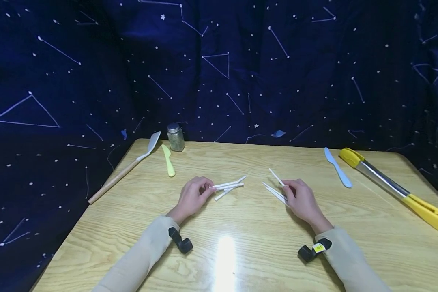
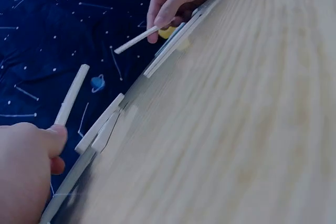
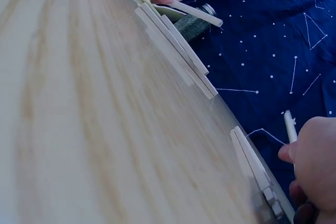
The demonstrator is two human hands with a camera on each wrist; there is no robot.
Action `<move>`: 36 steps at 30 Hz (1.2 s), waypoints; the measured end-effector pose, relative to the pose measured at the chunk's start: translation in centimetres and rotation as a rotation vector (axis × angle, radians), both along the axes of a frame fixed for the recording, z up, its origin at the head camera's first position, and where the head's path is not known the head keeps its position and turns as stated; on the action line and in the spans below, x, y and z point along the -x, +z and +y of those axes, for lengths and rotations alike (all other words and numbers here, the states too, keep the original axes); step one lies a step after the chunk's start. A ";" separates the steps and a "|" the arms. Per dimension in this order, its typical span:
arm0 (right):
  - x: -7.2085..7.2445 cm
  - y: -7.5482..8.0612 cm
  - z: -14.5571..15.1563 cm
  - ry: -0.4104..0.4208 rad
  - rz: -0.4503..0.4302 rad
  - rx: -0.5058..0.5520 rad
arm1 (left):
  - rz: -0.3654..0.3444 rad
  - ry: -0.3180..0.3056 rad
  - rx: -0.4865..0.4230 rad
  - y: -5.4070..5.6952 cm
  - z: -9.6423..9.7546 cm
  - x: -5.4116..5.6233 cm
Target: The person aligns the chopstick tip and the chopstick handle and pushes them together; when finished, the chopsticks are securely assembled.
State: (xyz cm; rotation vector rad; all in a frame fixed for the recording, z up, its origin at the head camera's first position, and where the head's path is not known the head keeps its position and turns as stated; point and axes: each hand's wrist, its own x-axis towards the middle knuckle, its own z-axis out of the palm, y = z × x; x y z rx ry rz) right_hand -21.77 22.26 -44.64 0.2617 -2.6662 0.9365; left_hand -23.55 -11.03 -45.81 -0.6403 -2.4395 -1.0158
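Observation:
In the head view my left hand pinches a thin white stick between thumb and fingers. The left wrist view shows this stick raised off the tabletop. Below it, crossed white sticks lie on the wood. Across from it, my right hand pinches another white stick, its free end tilted up and away. More white sticks lie side by side under the right hand, partly hidden by the fingers. In the right wrist view the right hand covers most of its held stick.
On the wooden table, a spatula, a yellow-green knife and a lidded jar stand or lie at left. At right lie a blue knife and yellow-ended tongs. A dark star-patterned cloth hangs behind.

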 end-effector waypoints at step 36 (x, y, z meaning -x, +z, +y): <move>-1.1 0.2 -2.2 0.297 -0.060 0.795 | 0.058 -0.083 -0.084 0.0 4.1 -2.0</move>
